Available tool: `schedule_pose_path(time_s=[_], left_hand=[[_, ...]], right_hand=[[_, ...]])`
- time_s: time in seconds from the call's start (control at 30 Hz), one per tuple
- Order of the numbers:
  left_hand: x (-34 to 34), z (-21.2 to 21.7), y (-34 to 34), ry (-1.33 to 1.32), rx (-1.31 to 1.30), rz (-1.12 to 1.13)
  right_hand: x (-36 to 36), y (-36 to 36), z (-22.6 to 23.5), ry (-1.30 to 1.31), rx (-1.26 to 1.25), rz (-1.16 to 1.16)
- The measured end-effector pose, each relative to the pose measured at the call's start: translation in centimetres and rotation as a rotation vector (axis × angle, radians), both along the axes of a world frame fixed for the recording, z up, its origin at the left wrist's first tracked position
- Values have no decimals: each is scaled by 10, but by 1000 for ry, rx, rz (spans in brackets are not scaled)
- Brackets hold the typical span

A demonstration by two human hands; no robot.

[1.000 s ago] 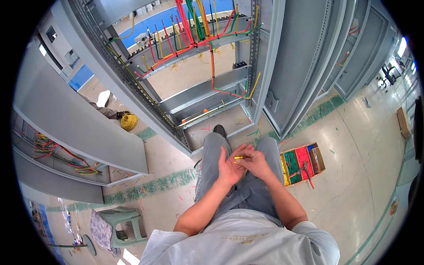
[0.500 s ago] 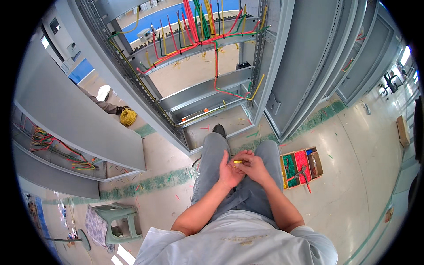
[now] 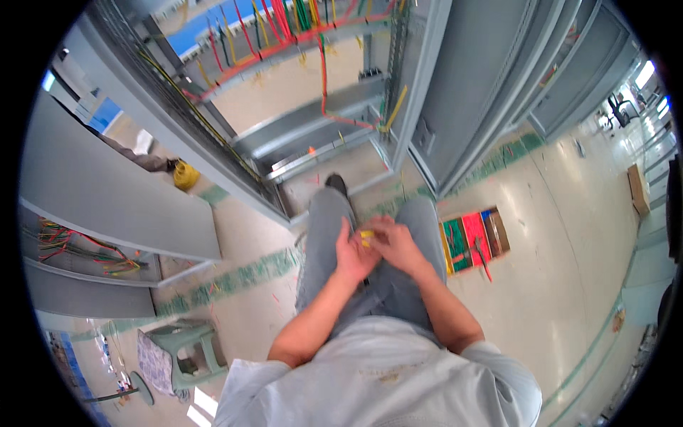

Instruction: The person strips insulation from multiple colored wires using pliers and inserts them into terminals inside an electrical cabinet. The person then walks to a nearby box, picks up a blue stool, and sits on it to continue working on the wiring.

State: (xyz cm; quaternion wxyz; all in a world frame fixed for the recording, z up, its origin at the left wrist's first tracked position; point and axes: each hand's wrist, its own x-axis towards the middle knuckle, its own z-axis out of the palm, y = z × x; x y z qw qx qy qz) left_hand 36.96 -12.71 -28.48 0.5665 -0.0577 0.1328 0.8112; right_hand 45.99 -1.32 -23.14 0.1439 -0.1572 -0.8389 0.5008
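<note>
Above my lap, my left hand point(image 3: 354, 255) is turned palm up, its thumb stretched away from the fingers. Its fingertips are partly hidden behind my right hand point(image 3: 400, 249). That hand is closed in a pinch at a small yellow tube-like piece point(image 3: 366, 234), held over the left palm. A second bit of yellow shows just below it; blur hides whether it is a separate piece. In front of my knees stands a grey metal cabinet frame point(image 3: 420, 128) with bundled red, green and yellow wires point(image 3: 284, 46) tied along a crossbar.
On the floor to my right, a divided box point(image 3: 504, 231) holds green and red small parts, with red-handled pliers point(image 3: 482, 260) lying across it. A green stool point(image 3: 210, 352) stands at left. Beyond the left cabinet, a yellow wire coil point(image 3: 186, 175) lies near another person's leg point(image 3: 146, 160).
The whole view has shifted, scenery sliding left and up, with more blur. My hands stay together over my lap; the yellow piece sits at a slightly different angle.
</note>
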Motion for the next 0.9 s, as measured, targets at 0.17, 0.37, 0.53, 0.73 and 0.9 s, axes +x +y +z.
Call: schedule_pose_path(time_s=[0.17, 0.37, 0.53, 0.73, 0.9], left_hand=[[0, 20, 3, 13, 44, 15], [3, 24, 1, -38, 45, 45], [-1, 20, 1, -44, 114, 56], [-3, 13, 2, -73, 175, 65], [-5, 9, 4, -73, 169, 69]], right_hand=[[5, 4, 8, -70, -146, 2], [5, 6, 4, -66, -557, 36], [2, 6, 3, -40, -535, 68], [2, 5, -3, -3, -538, 50], [3, 6, -3, -10, -476, 34]])
